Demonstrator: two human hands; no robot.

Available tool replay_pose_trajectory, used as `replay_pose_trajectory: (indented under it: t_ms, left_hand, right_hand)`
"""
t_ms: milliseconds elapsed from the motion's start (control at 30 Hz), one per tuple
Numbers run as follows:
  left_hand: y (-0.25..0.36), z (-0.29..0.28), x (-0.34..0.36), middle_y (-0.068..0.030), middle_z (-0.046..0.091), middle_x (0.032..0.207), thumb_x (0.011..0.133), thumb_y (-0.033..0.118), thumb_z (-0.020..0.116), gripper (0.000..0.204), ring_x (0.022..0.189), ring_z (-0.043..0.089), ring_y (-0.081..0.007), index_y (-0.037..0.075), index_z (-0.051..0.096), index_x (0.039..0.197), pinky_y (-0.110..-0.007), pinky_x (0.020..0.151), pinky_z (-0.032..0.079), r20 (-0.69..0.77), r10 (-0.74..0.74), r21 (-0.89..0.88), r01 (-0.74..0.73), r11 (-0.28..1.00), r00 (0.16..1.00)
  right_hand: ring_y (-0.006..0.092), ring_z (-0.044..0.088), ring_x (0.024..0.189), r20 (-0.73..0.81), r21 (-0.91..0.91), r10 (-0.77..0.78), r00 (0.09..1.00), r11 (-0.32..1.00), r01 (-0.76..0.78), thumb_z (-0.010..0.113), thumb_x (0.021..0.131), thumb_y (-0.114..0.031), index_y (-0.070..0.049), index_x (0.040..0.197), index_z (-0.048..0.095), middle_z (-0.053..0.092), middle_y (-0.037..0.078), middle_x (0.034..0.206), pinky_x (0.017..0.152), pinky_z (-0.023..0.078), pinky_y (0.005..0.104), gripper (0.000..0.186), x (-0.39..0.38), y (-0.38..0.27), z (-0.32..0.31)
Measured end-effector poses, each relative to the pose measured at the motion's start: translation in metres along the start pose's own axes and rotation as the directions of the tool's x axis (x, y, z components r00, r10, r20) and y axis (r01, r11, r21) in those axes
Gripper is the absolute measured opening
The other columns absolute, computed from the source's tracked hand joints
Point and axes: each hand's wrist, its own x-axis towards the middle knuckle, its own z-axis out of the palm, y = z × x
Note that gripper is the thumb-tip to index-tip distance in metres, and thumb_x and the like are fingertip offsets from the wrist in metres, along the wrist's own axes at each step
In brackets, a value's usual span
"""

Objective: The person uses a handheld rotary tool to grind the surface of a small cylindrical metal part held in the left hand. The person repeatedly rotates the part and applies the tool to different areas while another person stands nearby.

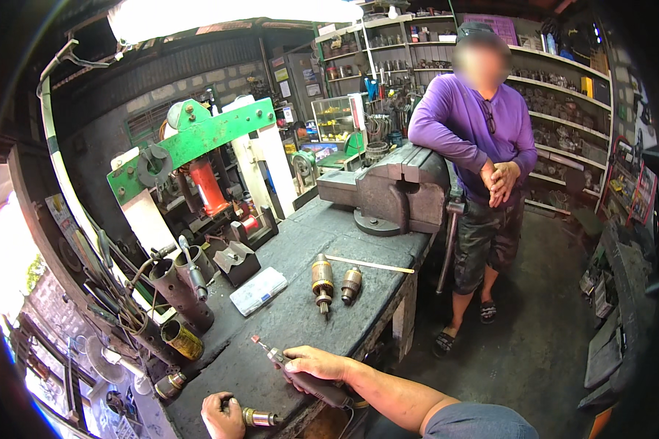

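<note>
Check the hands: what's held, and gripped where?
Right hand grips a rotary tool around its body, tip free. Left hand holds a small motor armature by one end.

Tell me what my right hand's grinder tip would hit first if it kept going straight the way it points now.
The right hand aims the grinder up-left across the bench. The line looks free at first; the yellow can and the tool tubes seem to come first, though depth is unclear.

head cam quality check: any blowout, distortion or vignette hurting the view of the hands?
Head view: the skylight and left opening are blown out; fisheye bends the workbench edges, and a dark vignette rings the frame. The right hand on the rotary tool is evenly lit; the left hand sits cropped at the bottom edge.
</note>
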Motion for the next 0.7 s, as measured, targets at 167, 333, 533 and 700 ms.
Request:
replay_pose_trajectory:
  t_ms: [167, 333, 533, 700]
  left_hand:
    - [0.0032, 0.0025, 0.0007, -0.0190, 0.078, 0.094, 0.087, 0.009, 0.075, 0.015, 0.094, 0.075, -0.0411, 0.000, 0.079, 0.098, -0.050, 0.091, 0.059, -0.025, 0.018, -0.020, -0.018, 1.000, 1.000]
    - [0.0023, -0.0010, 0.0005, -0.0201, 0.078, 0.096, 0.087, 0.010, 0.075, 0.017, 0.095, 0.076, -0.0410, -0.001, 0.079, 0.099, -0.049, 0.092, 0.060, 0.001, -0.025, -0.019, 0.025, 0.999, 1.000]
    - [0.0011, -0.0008, 0.0002, -0.0186, 0.079, 0.099, 0.086, 0.008, 0.078, 0.016, 0.101, 0.075, -0.0427, 0.000, 0.078, 0.099, -0.052, 0.097, 0.058, 0.012, -0.018, -0.034, 0.018, 0.999, 1.000]
    - [0.0019, -0.0026, -0.0012, -0.0195, 0.079, 0.105, 0.085, 0.009, 0.077, 0.031, 0.100, 0.077, -0.0376, 0.000, 0.078, 0.115, -0.048, 0.098, 0.061, -0.011, -0.010, -0.028, 0.010, 1.000, 1.000]
  right_hand:
    - [0.0172, 0.074, 0.078, -0.032, 0.027, -0.012, 0.999, 1.000, 0.013, 0.063, 0.114, -0.029, -0.004, 0.145, 0.063, 0.072, 0.008, 0.104, 0.067, 0.063, 0.0346, 0.040, -0.0008, 0.0004, 0.0025]
    - [0.0221, 0.076, 0.080, -0.209, 0.209, -0.052, 0.977, 0.973, 0.096, 0.058, 0.114, -0.034, 0.001, 0.147, 0.059, 0.075, 0.013, 0.105, 0.068, 0.065, 0.0375, 0.048, -0.0050, 0.0012, 0.0015]
    - [0.0223, 0.076, 0.081, -0.199, 0.185, -0.059, 0.978, 0.978, 0.096, 0.058, 0.113, -0.035, -0.001, 0.147, 0.060, 0.075, 0.013, 0.107, 0.068, 0.064, 0.0378, 0.048, -0.0056, 0.0029, -0.0018]
    - [0.0209, 0.075, 0.082, -0.186, 0.120, -0.068, 0.980, 0.988, 0.092, 0.058, 0.114, -0.036, -0.002, 0.146, 0.060, 0.074, 0.012, 0.108, 0.069, 0.063, 0.0368, 0.047, -0.0025, 0.0050, 0.0020]
